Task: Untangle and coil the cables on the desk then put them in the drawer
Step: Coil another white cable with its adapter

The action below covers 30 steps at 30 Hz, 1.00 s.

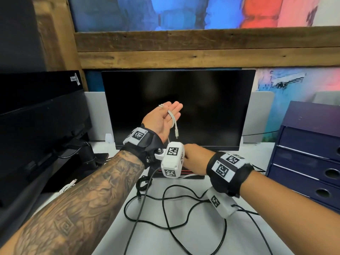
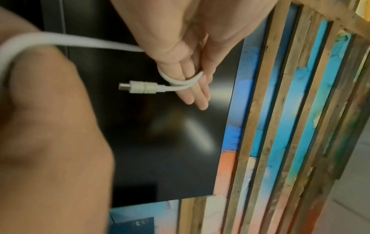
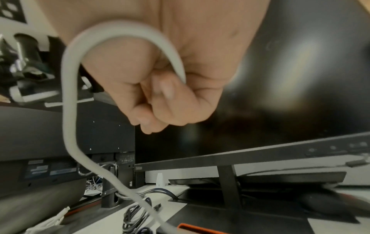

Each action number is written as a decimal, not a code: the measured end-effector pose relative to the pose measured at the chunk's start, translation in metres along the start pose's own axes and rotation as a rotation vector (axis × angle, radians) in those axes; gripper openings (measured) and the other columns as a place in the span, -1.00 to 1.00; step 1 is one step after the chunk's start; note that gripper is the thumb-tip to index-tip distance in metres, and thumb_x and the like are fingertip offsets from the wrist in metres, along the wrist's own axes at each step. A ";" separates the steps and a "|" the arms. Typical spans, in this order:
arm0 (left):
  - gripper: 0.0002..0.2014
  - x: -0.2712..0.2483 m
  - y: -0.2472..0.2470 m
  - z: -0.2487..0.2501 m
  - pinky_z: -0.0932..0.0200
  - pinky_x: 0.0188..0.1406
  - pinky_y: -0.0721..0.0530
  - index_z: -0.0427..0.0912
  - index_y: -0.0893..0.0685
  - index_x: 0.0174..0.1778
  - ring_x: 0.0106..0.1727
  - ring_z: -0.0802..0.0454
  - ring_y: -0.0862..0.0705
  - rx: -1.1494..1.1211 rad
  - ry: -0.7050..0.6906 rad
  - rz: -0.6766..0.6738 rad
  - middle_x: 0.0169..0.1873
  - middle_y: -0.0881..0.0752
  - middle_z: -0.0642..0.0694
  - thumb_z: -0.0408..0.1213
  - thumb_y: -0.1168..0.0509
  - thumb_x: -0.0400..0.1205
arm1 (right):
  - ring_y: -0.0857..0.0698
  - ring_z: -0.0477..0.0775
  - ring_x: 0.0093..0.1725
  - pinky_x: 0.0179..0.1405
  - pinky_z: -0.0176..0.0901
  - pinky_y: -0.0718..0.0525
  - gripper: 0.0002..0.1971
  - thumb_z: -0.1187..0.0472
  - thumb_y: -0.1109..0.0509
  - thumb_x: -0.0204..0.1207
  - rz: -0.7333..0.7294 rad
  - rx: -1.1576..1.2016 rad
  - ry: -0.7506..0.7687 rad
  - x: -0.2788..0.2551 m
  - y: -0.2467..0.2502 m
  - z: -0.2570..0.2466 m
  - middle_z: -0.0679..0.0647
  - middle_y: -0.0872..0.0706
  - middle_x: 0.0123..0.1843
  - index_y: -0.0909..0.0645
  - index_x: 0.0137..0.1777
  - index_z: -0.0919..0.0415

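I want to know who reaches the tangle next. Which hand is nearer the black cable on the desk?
Right. The right hand is low, just behind the black cable, gripping the white cable. The left hand is raised, palm open, in front of the monitor.

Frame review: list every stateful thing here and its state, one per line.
Thin white USB cable: looped around left fingers, plug dangling.
Left hand: flat, palm up.
Right hand: fisted on the white cable.
Thin black cable: tangled on desk.
Black monitor: off.
Navy drawer unit: drawers closed.
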State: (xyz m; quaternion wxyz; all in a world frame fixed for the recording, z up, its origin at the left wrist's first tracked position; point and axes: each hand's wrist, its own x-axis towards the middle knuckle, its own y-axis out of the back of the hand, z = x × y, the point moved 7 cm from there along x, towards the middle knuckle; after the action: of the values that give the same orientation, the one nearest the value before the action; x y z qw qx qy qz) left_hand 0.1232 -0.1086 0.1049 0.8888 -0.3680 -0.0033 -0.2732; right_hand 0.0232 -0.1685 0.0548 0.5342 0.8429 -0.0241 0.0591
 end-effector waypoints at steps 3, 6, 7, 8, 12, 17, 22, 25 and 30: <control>-0.71 0.004 0.010 0.000 -0.01 0.24 -0.73 -0.45 -0.52 0.39 0.12 -0.14 -0.82 0.251 -0.045 -0.014 0.12 -0.77 -0.31 -0.39 -0.11 0.81 | -0.64 -0.03 -0.19 -0.20 -0.07 -0.61 -0.78 0.01 -0.23 0.75 0.082 -0.100 0.031 0.003 0.012 0.005 -0.06 -0.69 -0.22 -0.64 -0.08 -0.05; -0.74 0.001 0.013 -0.006 0.00 0.16 -0.77 -0.46 -0.59 0.30 0.01 -0.13 -0.84 0.586 -0.011 -0.110 0.00 -0.80 -0.29 -0.37 -0.14 0.80 | -0.69 0.02 -0.13 -0.21 -0.08 -0.61 -0.80 -0.01 -0.26 0.73 0.193 -0.291 0.042 0.006 0.037 0.012 -0.05 -0.73 -0.19 -0.72 0.03 -0.04; -0.76 -0.001 0.013 -0.009 0.03 0.09 -0.80 -0.45 -0.62 0.26 -0.05 -0.11 -0.84 0.671 0.010 -0.142 -0.06 -0.81 -0.29 -0.37 -0.16 0.80 | -0.72 0.05 -0.11 -0.17 -0.07 -0.64 -0.80 -0.01 -0.27 0.72 0.212 -0.360 0.059 0.006 0.044 0.011 -0.06 -0.74 -0.17 -0.74 0.04 -0.06; -0.78 -0.004 0.012 -0.010 0.08 0.02 -0.81 -0.43 -0.64 0.20 -0.13 -0.08 -0.83 0.765 0.017 -0.169 -0.11 -0.80 -0.27 -0.38 -0.17 0.79 | -0.73 0.05 -0.07 -0.13 -0.06 -0.66 -0.81 -0.02 -0.28 0.71 0.216 -0.422 0.068 0.007 0.050 0.011 -0.08 -0.75 -0.14 -0.75 0.07 -0.09; -0.77 -0.008 0.006 -0.015 0.04 -0.12 -0.80 -0.42 -0.69 0.05 -0.30 -0.09 -0.76 1.011 0.043 -0.267 -0.29 -0.74 -0.25 -0.39 -0.15 0.79 | -0.73 0.03 -0.03 -0.08 -0.02 -0.69 -0.78 -0.13 -0.30 0.68 0.231 -0.592 0.102 0.008 0.070 0.003 -0.12 -0.76 -0.04 -0.74 0.15 -0.16; -0.64 -0.017 -0.004 -0.026 0.12 -0.40 -0.59 -0.40 -0.69 -0.05 -0.51 -0.04 -0.55 1.122 0.208 -0.393 -0.45 -0.65 -0.23 -0.26 -0.07 0.81 | -0.65 -0.01 -0.07 -0.16 -0.12 -0.53 -0.77 -0.14 -0.30 0.68 0.309 -0.681 0.223 0.006 0.092 -0.005 -0.13 -0.67 -0.06 -0.70 0.11 -0.07; -0.68 -0.026 -0.011 -0.029 0.15 -0.47 -0.31 -0.26 -0.62 -0.19 -0.55 0.04 -0.27 1.126 0.363 -0.521 -0.58 -0.40 -0.03 -0.23 -0.05 0.75 | -0.57 -0.02 -0.19 -0.24 -0.10 -0.52 -0.70 -0.13 -0.33 0.66 0.363 -0.666 0.318 0.005 0.102 0.000 -0.17 -0.51 -0.15 -0.78 0.12 0.02; -0.71 -0.034 -0.008 -0.027 0.23 -0.52 -0.23 -0.15 -0.52 -0.34 -0.57 0.10 -0.17 0.898 0.487 -0.599 -0.59 -0.28 0.03 -0.21 -0.08 0.69 | -0.68 0.05 -0.20 -0.23 -0.10 -0.57 -0.70 -0.07 -0.34 0.66 0.464 -0.535 0.350 0.000 0.112 0.014 -0.07 -0.64 -0.19 -0.80 0.09 0.10; -0.78 -0.034 -0.022 -0.009 0.21 -0.52 -0.15 -0.13 -0.42 -0.39 -0.56 0.11 -0.08 0.260 0.469 -0.561 -0.58 -0.17 0.05 -0.19 -0.09 0.56 | -0.71 0.06 -0.21 -0.14 -0.03 -0.67 -0.68 -0.05 -0.21 0.74 0.503 -0.332 0.226 0.002 0.090 0.039 -0.03 -0.74 -0.20 -0.72 0.19 0.09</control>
State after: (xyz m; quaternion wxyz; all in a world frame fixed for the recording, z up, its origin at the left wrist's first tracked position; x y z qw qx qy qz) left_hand 0.0820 -0.1109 0.1063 0.7954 -0.1648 0.0648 -0.5796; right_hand 0.0188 -0.2419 0.1198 0.6326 0.6999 -0.1815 0.2775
